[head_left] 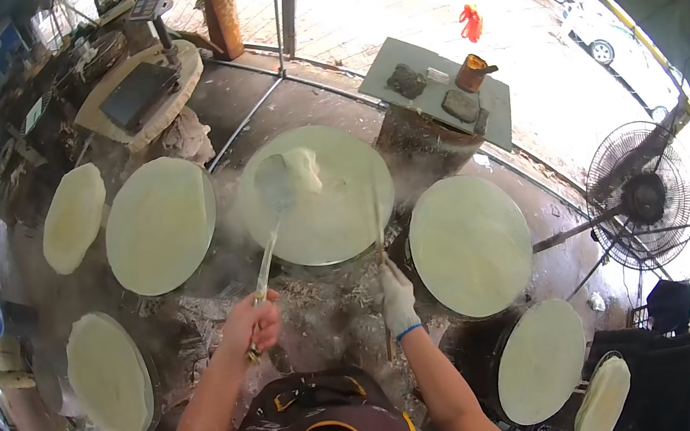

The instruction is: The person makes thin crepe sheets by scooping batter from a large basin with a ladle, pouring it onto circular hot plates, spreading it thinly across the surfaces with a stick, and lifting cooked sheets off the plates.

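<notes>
My left hand (250, 324), bare, is closed round the handle of a long-handled spatula (267, 259). Its broad grey head rests over the large round griddle (354, 214) in the middle, beside a whitish lump of batter (303, 168). A thin pale layer covers much of that griddle, and steam blurs the spatula's head. My right hand (398, 299), in a white glove with a blue cuff, grips a long thin stick (378, 219). The stick's upper end reaches over the griddle's right side; its lower end points down past my wrist.
Round pale sheets lie on griddles at left (159, 227) and right (470, 245), with several more around me. A side table (401, 58) holds a rusty can (474, 73). A fan (642, 198) stands right; a scale (138, 95) sits back left. Wire fencing runs behind.
</notes>
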Action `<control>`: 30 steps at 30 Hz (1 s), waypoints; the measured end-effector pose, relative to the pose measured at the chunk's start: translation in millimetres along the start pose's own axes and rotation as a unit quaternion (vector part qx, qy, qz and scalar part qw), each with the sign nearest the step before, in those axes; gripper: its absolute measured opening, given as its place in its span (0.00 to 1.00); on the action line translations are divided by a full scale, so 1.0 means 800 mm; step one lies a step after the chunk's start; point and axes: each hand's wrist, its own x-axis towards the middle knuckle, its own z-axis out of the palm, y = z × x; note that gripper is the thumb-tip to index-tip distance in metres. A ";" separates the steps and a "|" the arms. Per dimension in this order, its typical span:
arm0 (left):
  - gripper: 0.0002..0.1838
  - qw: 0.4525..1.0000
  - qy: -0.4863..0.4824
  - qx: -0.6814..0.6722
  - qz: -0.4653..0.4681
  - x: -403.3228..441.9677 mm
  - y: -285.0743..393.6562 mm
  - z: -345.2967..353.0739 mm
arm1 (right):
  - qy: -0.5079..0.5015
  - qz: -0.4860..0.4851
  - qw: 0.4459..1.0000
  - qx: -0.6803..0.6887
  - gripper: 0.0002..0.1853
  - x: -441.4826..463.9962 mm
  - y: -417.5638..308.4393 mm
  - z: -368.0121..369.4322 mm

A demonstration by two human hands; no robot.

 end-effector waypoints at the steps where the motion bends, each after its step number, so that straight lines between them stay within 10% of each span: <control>1: 0.07 1.000 -0.003 -0.013 -0.004 -0.007 0.000 0.003 | 0.030 0.009 0.999 -0.015 0.22 0.018 0.009 -0.001; 6: 0.10 0.989 -0.001 -0.139 -0.042 -0.035 -0.005 0.018 | -0.186 -0.136 0.895 -0.381 0.23 0.050 0.060 0.007; 17: 0.06 0.909 0.120 -0.380 0.119 -0.274 -0.083 -0.173 | -0.266 0.143 0.893 -0.335 0.12 -0.065 0.172 0.170; 23: 0.08 0.835 0.249 -0.436 0.225 -0.399 -0.115 -0.327 | -0.408 0.040 0.805 -0.428 0.18 -0.123 0.263 0.431; 29: 0.09 0.743 0.372 -0.470 0.297 -0.527 -0.122 -0.416 | -0.409 -0.274 0.718 -0.492 0.25 -0.149 0.357 0.703; 30: 0.09 0.724 0.388 -0.477 0.313 -0.542 -0.125 -0.426 | -0.406 -0.202 0.726 -0.517 0.25 -0.169 0.353 0.725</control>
